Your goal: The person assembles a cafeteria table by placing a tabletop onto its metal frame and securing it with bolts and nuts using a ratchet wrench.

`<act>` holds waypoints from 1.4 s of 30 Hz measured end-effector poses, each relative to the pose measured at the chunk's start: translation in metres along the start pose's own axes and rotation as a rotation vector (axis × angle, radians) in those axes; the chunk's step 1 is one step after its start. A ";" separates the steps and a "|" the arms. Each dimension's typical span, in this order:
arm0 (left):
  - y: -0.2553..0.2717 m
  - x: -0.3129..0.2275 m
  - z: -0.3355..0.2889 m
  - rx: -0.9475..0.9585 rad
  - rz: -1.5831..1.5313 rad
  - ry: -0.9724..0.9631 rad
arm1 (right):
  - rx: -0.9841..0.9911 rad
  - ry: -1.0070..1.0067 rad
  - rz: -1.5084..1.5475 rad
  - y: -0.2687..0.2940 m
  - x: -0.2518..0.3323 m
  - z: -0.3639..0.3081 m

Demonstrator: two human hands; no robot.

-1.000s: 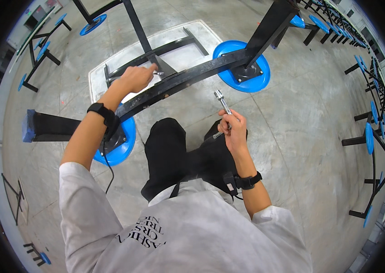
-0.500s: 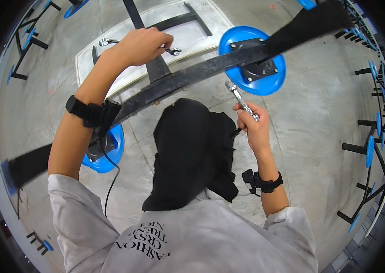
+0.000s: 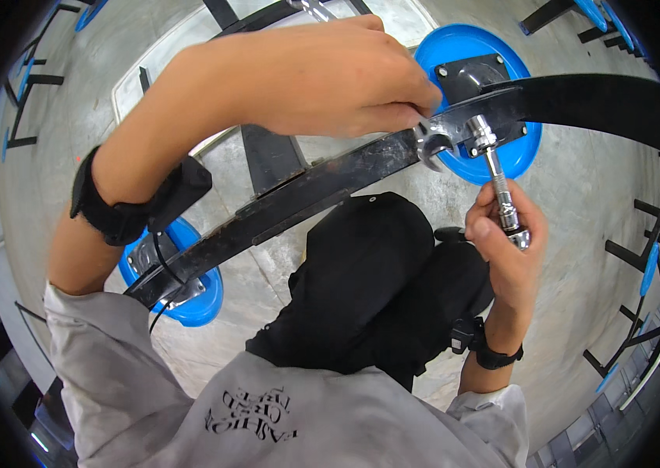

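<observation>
My left hand is closed around a silver open-end wrench, whose jaw sticks out past the fingers over the black metal beam. My right hand grips a chrome socket wrench, with its socket pointing up by the beam. Beyond both tools lies an upturned blue round seat, which carries a black mounting plate with bolts at its corners. Whether either tool touches a bolt, I cannot tell.
A second blue seat is under the beam's near left end. A white panel lies on the concrete floor beyond my left arm. More black frames with blue seats stand along both sides.
My left hand has moved right with the wrench, from above the white panel to the seat's mounting plate. The socket wrench has moved right, beside the beam. My view has shifted closer.
</observation>
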State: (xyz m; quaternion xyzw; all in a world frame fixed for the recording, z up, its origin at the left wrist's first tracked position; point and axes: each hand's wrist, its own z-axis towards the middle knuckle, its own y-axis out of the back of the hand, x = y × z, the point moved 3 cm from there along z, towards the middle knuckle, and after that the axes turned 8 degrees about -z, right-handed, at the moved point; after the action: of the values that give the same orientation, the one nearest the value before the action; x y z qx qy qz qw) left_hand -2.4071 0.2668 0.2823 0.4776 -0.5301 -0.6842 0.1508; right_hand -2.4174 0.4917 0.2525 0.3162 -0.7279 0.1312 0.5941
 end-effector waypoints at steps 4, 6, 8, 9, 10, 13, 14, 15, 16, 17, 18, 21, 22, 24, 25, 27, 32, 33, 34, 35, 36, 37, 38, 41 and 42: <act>-0.008 -0.003 0.000 -0.050 -0.043 -0.132 | -0.012 0.067 0.033 0.009 0.002 -0.009; -0.012 -0.006 -0.001 -0.085 -0.094 -0.141 | -0.051 0.048 0.000 0.015 0.002 -0.017; -0.010 -0.015 -0.004 -0.076 -0.088 -0.182 | -0.068 0.015 0.004 0.015 0.002 -0.021; -0.009 -0.021 -0.003 -0.060 -0.082 -0.215 | -0.080 -0.020 0.017 0.014 0.003 -0.020; -0.004 -0.030 -0.004 -0.156 -0.095 -0.290 | -0.109 0.002 0.022 0.011 0.007 -0.016; 0.002 -0.050 -0.008 -0.326 0.020 -0.603 | -0.035 -0.071 0.103 0.003 0.020 0.009; 0.002 -0.056 -0.008 -0.369 0.056 -0.706 | -0.045 -0.072 0.089 0.001 0.026 0.012; -0.004 -0.064 -0.007 -0.380 0.105 -0.757 | -0.019 -0.054 0.182 -0.005 0.030 0.018; -0.009 -0.070 -0.010 -0.375 0.107 -0.756 | 0.008 -0.037 0.276 -0.010 0.033 0.023; -0.012 -0.073 -0.013 -0.369 0.107 -0.754 | 0.012 -0.039 0.270 -0.014 0.033 0.026; -0.013 -0.074 -0.016 -0.376 0.106 -0.756 | 0.029 -0.025 0.303 -0.017 0.035 0.029; -0.017 -0.069 -0.025 -0.325 0.089 -0.714 | -0.001 -0.040 0.389 -0.032 0.040 0.030; -0.015 -0.059 -0.025 -0.483 -0.116 -0.561 | -0.051 -0.002 0.378 -0.033 0.041 0.031; -0.015 -0.040 -0.031 -0.768 -0.596 -0.138 | -0.147 0.064 0.298 -0.035 0.040 0.036; -0.014 -0.038 -0.034 -0.772 -0.602 -0.136 | -0.146 0.059 0.293 -0.036 0.038 0.038; -0.028 -0.027 -0.033 -0.175 -0.837 0.285 | -0.258 0.187 0.041 -0.035 0.039 0.040; -0.033 -0.025 -0.018 -0.088 -0.703 0.199 | -0.260 0.211 -0.050 -0.046 0.043 0.041; -0.032 -0.021 -0.015 -0.079 -0.679 0.210 | -0.264 0.233 -0.053 -0.047 0.043 0.042; -0.031 -0.017 -0.012 -0.068 -0.654 0.220 | -0.269 0.256 -0.055 -0.047 0.043 0.043; -0.029 -0.013 -0.009 -0.057 -0.629 0.229 | -0.273 0.255 -0.056 -0.047 0.045 0.043; -0.020 -0.010 -0.010 -0.106 -0.462 0.118 | -0.303 0.277 -0.086 -0.048 0.049 0.041; -0.017 -0.004 -0.012 -0.104 -0.454 0.119 | -0.334 0.298 -0.118 -0.048 0.054 0.039; -0.012 0.005 -0.014 -0.157 -0.481 0.162 | -0.330 0.268 -0.134 -0.050 0.059 0.036; 0.000 0.023 -0.017 -0.295 -0.519 0.206 | -0.283 0.255 -0.202 -0.038 0.043 0.021; 0.002 0.025 -0.015 -0.294 -0.505 0.213 | -0.287 0.234 -0.210 -0.031 0.035 0.011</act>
State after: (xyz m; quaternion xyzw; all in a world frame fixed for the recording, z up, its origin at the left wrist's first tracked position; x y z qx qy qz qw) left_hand -2.4084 0.2397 0.2721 0.6363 -0.2713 -0.7154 0.0983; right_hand -2.4106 0.4511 0.2769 0.2851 -0.6285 -0.0006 0.7237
